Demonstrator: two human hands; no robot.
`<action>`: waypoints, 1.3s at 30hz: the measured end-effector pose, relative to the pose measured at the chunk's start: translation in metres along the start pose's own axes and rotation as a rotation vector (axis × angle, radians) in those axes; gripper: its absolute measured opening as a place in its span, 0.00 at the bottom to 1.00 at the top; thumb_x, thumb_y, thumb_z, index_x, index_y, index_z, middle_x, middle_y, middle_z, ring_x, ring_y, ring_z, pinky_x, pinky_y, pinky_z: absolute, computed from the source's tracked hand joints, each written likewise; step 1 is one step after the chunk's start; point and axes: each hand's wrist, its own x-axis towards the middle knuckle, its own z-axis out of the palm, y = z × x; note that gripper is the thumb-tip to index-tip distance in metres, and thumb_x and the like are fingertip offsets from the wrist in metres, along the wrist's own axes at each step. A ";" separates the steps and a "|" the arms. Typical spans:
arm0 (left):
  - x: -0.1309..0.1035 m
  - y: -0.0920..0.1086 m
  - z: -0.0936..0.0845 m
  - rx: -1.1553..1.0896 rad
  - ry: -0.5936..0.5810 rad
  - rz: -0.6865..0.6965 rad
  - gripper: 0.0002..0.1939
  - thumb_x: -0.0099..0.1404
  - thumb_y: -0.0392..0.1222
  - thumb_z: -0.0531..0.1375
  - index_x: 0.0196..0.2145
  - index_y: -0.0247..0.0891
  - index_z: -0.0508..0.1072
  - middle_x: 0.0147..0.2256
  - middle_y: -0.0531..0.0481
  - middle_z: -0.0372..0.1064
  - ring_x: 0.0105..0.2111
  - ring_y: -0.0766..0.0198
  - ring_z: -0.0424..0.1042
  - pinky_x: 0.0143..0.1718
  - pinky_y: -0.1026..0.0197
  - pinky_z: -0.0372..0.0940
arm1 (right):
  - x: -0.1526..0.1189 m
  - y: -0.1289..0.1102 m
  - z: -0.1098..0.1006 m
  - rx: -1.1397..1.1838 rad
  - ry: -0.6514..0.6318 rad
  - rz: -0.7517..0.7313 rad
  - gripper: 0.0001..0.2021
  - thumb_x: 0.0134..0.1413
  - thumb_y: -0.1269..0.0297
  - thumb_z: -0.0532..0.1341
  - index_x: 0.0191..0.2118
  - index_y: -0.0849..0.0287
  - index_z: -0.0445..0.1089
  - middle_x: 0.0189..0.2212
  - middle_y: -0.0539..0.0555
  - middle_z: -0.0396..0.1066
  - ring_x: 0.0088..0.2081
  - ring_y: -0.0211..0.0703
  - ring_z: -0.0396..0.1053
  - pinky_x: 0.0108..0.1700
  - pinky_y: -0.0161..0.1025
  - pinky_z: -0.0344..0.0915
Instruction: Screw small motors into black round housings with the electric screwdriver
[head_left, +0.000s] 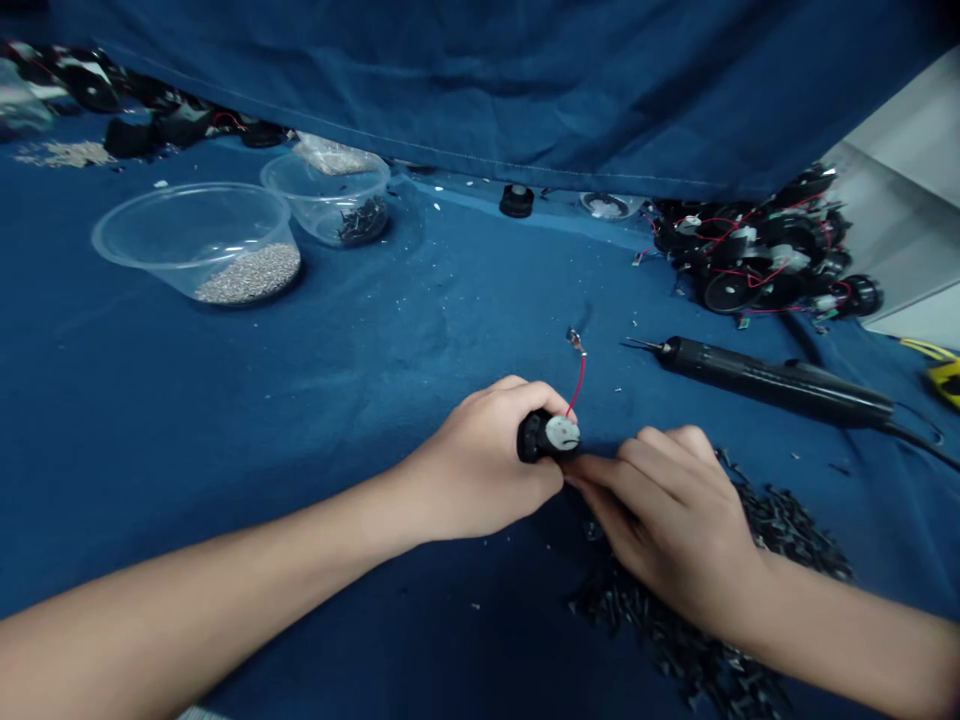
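Observation:
My left hand [487,455] is wrapped round a small electric motor [562,433] in a black housing, its round silvery end facing right. From the motor a red wire [579,385] sticks up, with a tiny component [575,339] on its tip. The thumb and fingers of my right hand [667,500] are pinched together against the motor's lower right side; whatever they grip is hidden. Under and beside that hand spreads a heap of small black pieces [795,535]. A black electric screwdriver [780,380] lies beyond it on the right.
A clear bowl [142,240] with small silvery pieces stands at left, a second clear bowl [281,180] with dark screws behind it. Wired black motor units [772,250] are piled at back right. A blue cloth [480,90] hangs across the back. Something yellow [946,380] sits at the right edge.

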 end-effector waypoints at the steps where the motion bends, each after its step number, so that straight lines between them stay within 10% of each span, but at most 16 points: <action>1: 0.000 0.000 0.000 0.000 -0.001 -0.002 0.15 0.51 0.30 0.56 0.37 0.42 0.71 0.38 0.51 0.66 0.36 0.61 0.66 0.35 0.60 0.62 | 0.000 0.000 0.000 -0.026 0.012 -0.018 0.05 0.60 0.72 0.58 0.37 0.61 0.72 0.19 0.48 0.58 0.25 0.39 0.52 0.29 0.41 0.43; 12: 0.001 0.006 -0.004 0.002 -0.023 -0.024 0.15 0.51 0.29 0.56 0.37 0.41 0.71 0.38 0.51 0.67 0.35 0.61 0.66 0.35 0.60 0.62 | 0.000 0.006 -0.005 -0.196 0.033 -0.335 0.11 0.60 0.75 0.52 0.39 0.68 0.72 0.20 0.51 0.59 0.26 0.41 0.52 0.29 0.42 0.44; 30: 0.000 0.002 -0.002 0.018 -0.006 -0.005 0.14 0.51 0.30 0.57 0.36 0.42 0.71 0.38 0.52 0.66 0.36 0.61 0.66 0.35 0.61 0.62 | 0.005 0.005 -0.008 0.177 -0.044 0.088 0.06 0.58 0.72 0.59 0.36 0.58 0.73 0.20 0.47 0.59 0.25 0.37 0.55 0.30 0.39 0.47; 39: 0.000 -0.001 0.001 0.006 -0.003 0.008 0.15 0.51 0.31 0.56 0.38 0.42 0.70 0.39 0.51 0.66 0.35 0.62 0.66 0.33 0.61 0.61 | 0.003 0.006 -0.007 -0.133 -0.026 -0.169 0.05 0.58 0.72 0.58 0.37 0.62 0.72 0.20 0.49 0.59 0.26 0.40 0.52 0.29 0.42 0.43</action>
